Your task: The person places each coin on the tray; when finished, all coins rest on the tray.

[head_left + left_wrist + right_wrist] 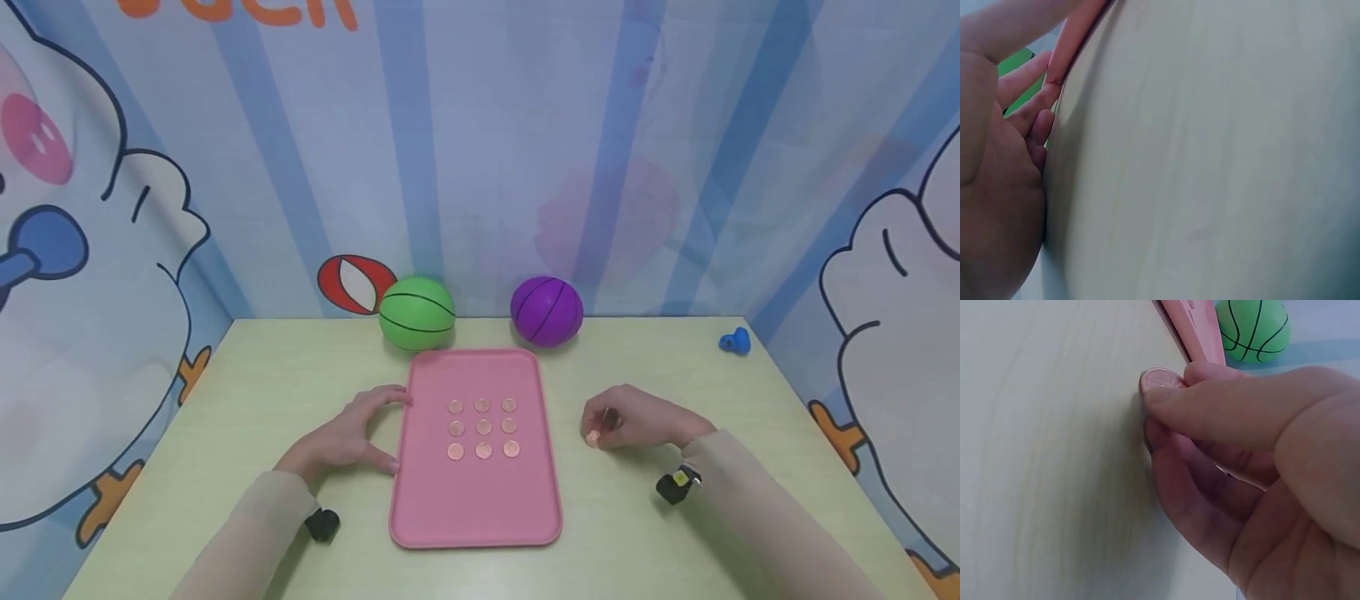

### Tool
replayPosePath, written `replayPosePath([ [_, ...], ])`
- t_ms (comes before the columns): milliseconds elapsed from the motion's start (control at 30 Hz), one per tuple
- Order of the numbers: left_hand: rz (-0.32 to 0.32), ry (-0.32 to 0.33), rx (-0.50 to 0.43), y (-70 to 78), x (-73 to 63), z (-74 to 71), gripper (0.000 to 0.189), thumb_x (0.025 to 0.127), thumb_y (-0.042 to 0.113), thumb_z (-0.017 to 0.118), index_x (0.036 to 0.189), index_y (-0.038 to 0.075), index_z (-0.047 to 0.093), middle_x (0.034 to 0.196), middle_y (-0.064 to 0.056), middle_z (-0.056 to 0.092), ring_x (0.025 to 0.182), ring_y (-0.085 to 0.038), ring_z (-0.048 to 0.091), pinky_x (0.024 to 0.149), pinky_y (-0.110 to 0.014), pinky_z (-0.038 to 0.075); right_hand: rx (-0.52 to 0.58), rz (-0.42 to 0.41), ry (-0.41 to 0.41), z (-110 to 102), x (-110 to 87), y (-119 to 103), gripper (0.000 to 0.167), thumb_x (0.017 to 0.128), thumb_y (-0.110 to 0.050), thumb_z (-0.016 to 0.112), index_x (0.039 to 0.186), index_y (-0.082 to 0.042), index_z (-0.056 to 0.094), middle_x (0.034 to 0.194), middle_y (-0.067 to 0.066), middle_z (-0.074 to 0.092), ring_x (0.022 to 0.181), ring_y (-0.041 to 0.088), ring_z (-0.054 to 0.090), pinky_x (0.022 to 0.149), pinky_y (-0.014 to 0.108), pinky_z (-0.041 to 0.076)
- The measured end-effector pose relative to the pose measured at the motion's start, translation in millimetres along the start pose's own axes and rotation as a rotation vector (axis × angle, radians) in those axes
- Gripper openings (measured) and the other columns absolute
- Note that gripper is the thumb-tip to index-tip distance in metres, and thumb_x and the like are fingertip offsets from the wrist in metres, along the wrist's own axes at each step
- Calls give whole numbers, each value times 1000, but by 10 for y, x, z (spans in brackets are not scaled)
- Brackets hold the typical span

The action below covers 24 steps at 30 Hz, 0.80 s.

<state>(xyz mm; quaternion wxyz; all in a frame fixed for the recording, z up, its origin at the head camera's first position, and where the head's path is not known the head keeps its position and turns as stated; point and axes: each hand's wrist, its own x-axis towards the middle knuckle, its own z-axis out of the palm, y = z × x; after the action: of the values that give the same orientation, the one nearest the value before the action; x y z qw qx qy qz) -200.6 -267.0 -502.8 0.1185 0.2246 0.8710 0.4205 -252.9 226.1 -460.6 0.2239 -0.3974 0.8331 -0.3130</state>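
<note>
A pink tray (474, 508) lies on the table, with several copper coins (483, 427) set out on it in a square of three rows. My left hand (348, 435) rests at the tray's left edge, thumb and fingers spread and touching the rim; in the left wrist view its fingers (1035, 103) meet the pink edge. To the right of the tray, my right hand (637, 418) pinches a single copper coin (1161, 380) between thumb and fingers, low over the table. Part of that coin's face is hidden under the thumb.
Behind the tray stand a green ball (417, 313) and a purple ball (547, 312), close to the printed backdrop. A small blue object (736, 341) sits at the table's far right corner. The pale table (315, 358) reaches to the patterned cloth on both sides.
</note>
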Motion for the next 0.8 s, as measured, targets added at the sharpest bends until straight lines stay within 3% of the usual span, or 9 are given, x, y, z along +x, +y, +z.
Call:
replayPosePath([
  [267, 5, 1, -6, 6, 4, -5, 98, 67, 36, 98, 151, 22, 51, 168, -7, 34, 154, -40, 21, 122, -73, 15, -26, 20, 31, -5, -28, -13, 15, 96, -10, 76, 110, -12, 80, 105, -2, 77, 95, 16, 72, 86, 32, 60],
  [800, -2, -1, -7, 12, -6, 1, 98, 68, 35, 98, 152, 21, 50, 168, -7, 34, 155, -40, 21, 122, -73, 15, 5, 5, 32, 14, -40, 13, 21, 92, -9, 81, 113, -8, 80, 104, 1, 76, 92, 14, 71, 84, 31, 61],
])
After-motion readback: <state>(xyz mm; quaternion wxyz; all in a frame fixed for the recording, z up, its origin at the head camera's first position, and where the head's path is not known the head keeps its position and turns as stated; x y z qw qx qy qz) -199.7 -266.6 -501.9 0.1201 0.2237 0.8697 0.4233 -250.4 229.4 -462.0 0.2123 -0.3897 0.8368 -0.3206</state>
